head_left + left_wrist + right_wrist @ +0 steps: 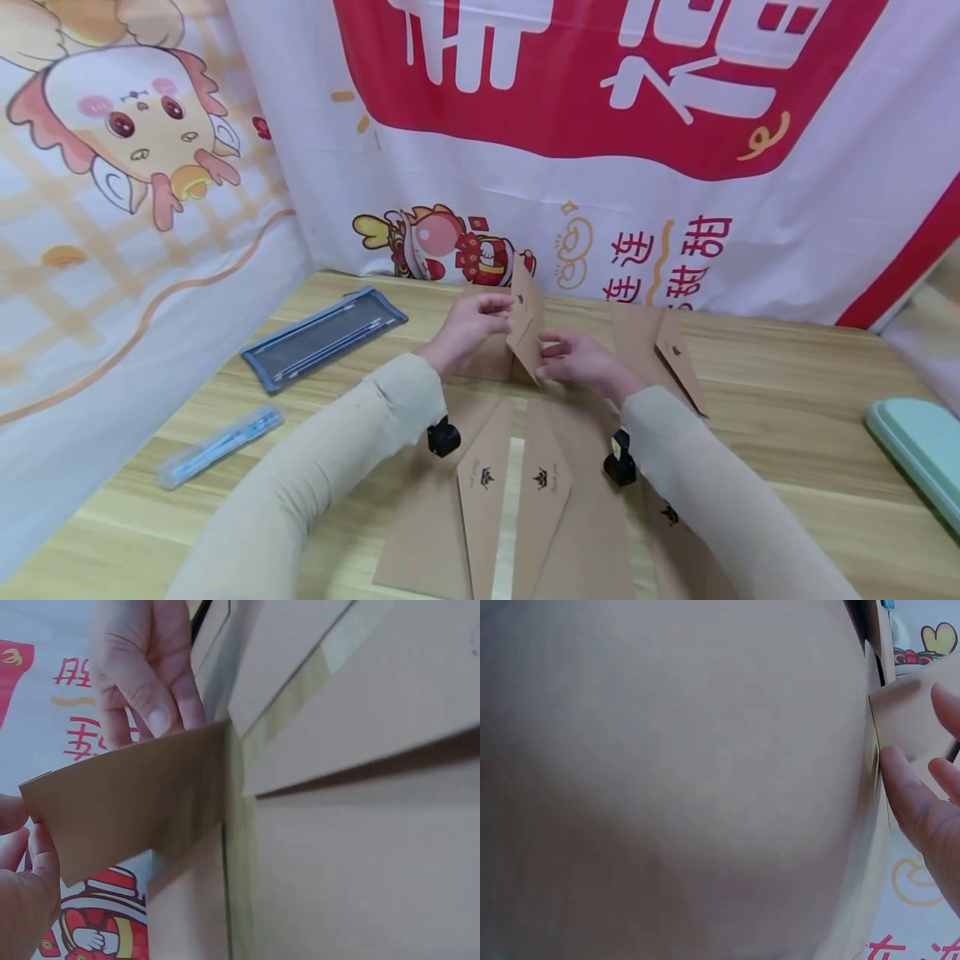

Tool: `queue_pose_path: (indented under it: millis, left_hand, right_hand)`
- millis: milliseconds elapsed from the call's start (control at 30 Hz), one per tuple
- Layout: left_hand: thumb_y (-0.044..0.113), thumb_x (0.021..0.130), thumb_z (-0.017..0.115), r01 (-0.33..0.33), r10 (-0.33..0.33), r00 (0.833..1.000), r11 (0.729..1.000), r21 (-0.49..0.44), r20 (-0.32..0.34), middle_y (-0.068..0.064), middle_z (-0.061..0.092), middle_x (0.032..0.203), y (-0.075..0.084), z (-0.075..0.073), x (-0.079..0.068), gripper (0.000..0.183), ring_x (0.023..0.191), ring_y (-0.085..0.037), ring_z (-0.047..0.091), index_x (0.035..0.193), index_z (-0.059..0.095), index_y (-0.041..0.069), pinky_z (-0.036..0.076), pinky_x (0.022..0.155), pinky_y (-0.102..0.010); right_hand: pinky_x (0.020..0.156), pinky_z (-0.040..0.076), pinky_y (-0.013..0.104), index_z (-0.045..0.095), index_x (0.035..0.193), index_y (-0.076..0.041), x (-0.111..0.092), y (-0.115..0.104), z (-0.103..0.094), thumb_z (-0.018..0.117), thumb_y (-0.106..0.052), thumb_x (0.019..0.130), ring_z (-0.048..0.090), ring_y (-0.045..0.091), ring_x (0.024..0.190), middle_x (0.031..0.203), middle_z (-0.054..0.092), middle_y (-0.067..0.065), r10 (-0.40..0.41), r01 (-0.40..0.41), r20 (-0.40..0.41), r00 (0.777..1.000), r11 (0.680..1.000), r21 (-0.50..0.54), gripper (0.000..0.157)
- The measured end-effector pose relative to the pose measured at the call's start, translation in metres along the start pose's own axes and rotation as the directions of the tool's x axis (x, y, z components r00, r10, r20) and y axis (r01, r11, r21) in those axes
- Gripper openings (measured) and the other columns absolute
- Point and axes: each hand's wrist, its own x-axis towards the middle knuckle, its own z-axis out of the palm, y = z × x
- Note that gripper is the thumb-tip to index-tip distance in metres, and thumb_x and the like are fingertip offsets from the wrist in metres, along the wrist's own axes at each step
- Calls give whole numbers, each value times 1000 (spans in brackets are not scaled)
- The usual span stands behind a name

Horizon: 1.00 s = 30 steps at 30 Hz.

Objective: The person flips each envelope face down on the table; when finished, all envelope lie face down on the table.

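Head view: A flat, brown paper envelope with a black crown print (pixel 527 321) is held raised on edge over the pale wood-grain desk (pixel 795 383). Its left edge is pinched by the bare left hand (pixel 476 323); its right edge is touched by the bare right hand (pixel 581 360). Two flat, brown paper envelopes with tapered flaps (pixel 543 492) are noted nearer the sleeves.

Left wrist view: A corner is clamped in the left hand; slight bowing is observed.

Right wrist view: A fingertip is placed at the edge; whether a grip is made cannot be told. Light, even edge pressure is advised, lest the paper be creased.
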Motion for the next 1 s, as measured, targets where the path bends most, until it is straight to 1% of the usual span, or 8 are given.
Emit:
queue_pose_path:
  millis: [233, 333, 467, 600, 667, 833, 900, 1000]
  left_hand:
    - [-5, 85, 58, -43, 42, 999, 999, 34, 34, -14, 57, 124, 8, 7, 1, 43, 109, -24, 57, 128, 53, 2, 49, 92, -31]
    - [-1, 85, 60, -76, 72, 996, 991, 108, 43, -13, 59, 121, 10, 11, 1, 41, 106, -22, 57, 126, 55, 5, 49, 91, -29]
    - [1, 85, 61, -142, 130, 989, 970, 197, 72, -12, 61, 119, 12, 18, 1, 38, 107, -21, 57, 123, 58, 7, 49, 90, -29]
    - [0, 86, 60, -166, 151, 985, 965, 203, 87, -11, 61, 117, 14, 26, 1, 36, 106, -21, 56, 121, 59, 6, 50, 88, -29]
    - [0, 86, 60, -165, 149, 984, 966, 200, 94, -10, 61, 115, 14, 29, 2, 35, 105, -21, 56, 121, 59, 6, 51, 87, -28]
    - [0, 86, 60, -190, 169, 978, 963, 191, 121, -12, 61, 114, 13, 35, 4, 35, 104, -22, 57, 121, 58, 3, 51, 85, -27]
    - [0, 86, 60, -197, 176, 977, 962, 188, 119, -12, 61, 115, 12, 36, 4, 35, 105, -22, 57, 121, 58, 3, 51, 86, -27]
    - [1, 87, 60, -200, 182, 976, 964, 173, 117, -12, 60, 118, 11, 37, 5, 35, 107, -22, 56, 121, 58, 3, 51, 88, -28]
  right_hand:
    - [103, 39, 44, 34, 142, -8, 1, -2, 4, 66, -5, 83, 46, 31, 122, 133, 48, 19, -43, 43, 15, 999, 999, 22, 67]
    - [104, 38, 43, 34, 142, -6, 0, 0, 4, 65, -2, 83, 45, 32, 123, 133, 48, 20, -68, 68, 17, 998, 997, 32, 67]
    - [104, 38, 44, 31, 142, -3, -3, 4, 3, 64, 1, 82, 44, 35, 124, 133, 47, 23, -108, 107, 16, 994, 993, 43, 69]
    - [103, 38, 44, 31, 143, -2, -7, 6, 0, 64, -1, 82, 44, 35, 124, 133, 47, 24, -127, 126, 16, 992, 991, 38, 69]
    - [103, 39, 44, 30, 142, -1, -10, 8, -2, 64, -2, 83, 46, 36, 123, 133, 48, 24, -137, 137, 8, 991, 991, 4, 68]
    - [99, 43, 45, 31, 140, 4, -23, 9, -5, 62, -2, 84, 50, 37, 117, 127, 50, 28, -180, 170, -91, 979, 980, -104, 64]
    - [98, 43, 45, 31, 140, 3, -29, 5, -4, 62, -2, 84, 49, 37, 117, 128, 49, 28, -193, 180, -140, 971, 979, -95, 64]
    - [99, 43, 45, 32, 141, -3, -38, -4, -1, 62, -5, 84, 47, 36, 120, 131, 47, 26, -197, 193, -212, 957, 980, -38, 64]
